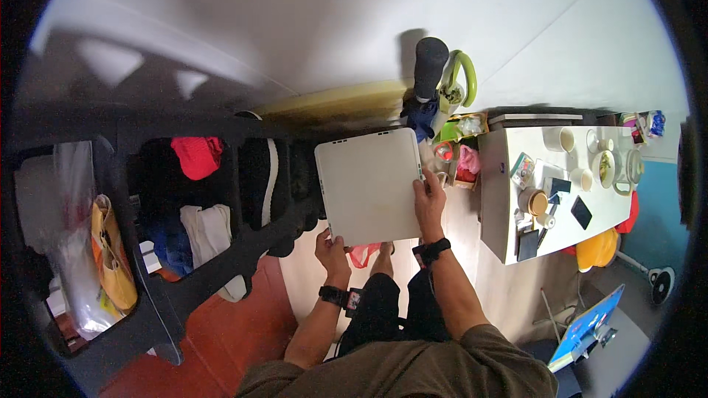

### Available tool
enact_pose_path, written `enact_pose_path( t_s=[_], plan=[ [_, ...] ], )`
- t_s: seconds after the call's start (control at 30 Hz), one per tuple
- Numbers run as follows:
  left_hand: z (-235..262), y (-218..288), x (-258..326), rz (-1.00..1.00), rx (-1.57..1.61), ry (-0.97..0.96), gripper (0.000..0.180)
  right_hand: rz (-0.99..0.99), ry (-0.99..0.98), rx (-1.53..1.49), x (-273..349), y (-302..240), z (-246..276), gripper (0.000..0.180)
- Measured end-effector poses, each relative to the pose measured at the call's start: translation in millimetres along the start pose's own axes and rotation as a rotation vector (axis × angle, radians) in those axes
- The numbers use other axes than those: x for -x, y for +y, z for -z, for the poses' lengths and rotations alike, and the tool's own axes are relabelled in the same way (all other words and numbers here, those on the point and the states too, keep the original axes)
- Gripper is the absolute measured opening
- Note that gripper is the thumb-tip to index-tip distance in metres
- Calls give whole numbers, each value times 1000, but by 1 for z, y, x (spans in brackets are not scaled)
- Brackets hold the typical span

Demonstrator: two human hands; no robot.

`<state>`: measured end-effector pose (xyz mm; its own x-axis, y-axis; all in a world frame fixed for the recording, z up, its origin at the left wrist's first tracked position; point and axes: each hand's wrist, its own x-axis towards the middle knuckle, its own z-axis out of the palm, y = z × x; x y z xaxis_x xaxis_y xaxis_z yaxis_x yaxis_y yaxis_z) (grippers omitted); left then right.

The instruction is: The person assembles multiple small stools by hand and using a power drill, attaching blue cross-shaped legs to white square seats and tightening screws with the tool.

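I hold a flat, pale grey square panel (369, 188) with rounded corners and small slots along its edges, out in front of my legs. My left hand (333, 252) grips its near-left corner, thumb on top. My right hand (429, 203) clasps the right edge, with the thumb over the upper face and the other fingers mostly hidden beneath. Which kind of panel or lid this is, I cannot tell. Its far-left edge comes close to a black shelf unit (168, 302).
The shelf unit holds a yellow bag (112, 254), a pink-red cloth (198, 157) and folded clothes (206, 232). To the right stands a white table (498, 206) with cups, jars and a phone. A monitor (590, 328) is at lower right. Small boxes (466, 127) sit by the wall.
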<state>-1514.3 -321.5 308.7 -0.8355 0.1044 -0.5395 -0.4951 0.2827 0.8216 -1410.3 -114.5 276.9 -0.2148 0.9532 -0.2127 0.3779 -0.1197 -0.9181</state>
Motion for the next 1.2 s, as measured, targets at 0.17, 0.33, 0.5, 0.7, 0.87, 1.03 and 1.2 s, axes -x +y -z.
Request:
enact_pose_path(
  t_s=[0.17, 0.33, 0.5, 0.7, 0.87, 1.03, 1.2],
  plan=[
    [2, 4, 7, 5, -18, -35, 31, 10, 43, -10, 8, 1, 5, 36],
    [9, -2, 15, 35, 44, -111, 36, 83, -21, -37, 11, -10, 9, 35],
    [18, -15, 18, 89, 32, -52, 41, 54, -72, 31, 21, -21, 11, 36],
    [33, -16, 8, 162, 98, -170, 38, 113, -37, 28, 44, -44, 19, 28],
    [41, -10, 2, 212, 146, -219, 30, 238, -175, 168, 59, -87, 35, 29],
    [40, -5, -4, 282, 247, -255, 28, 390, -317, 33, 80, -110, 29, 32],
    [37, -1, 0, 279, 308, -205, 29, 155, -285, -83, 80, -83, 27, 32]
  ],
)
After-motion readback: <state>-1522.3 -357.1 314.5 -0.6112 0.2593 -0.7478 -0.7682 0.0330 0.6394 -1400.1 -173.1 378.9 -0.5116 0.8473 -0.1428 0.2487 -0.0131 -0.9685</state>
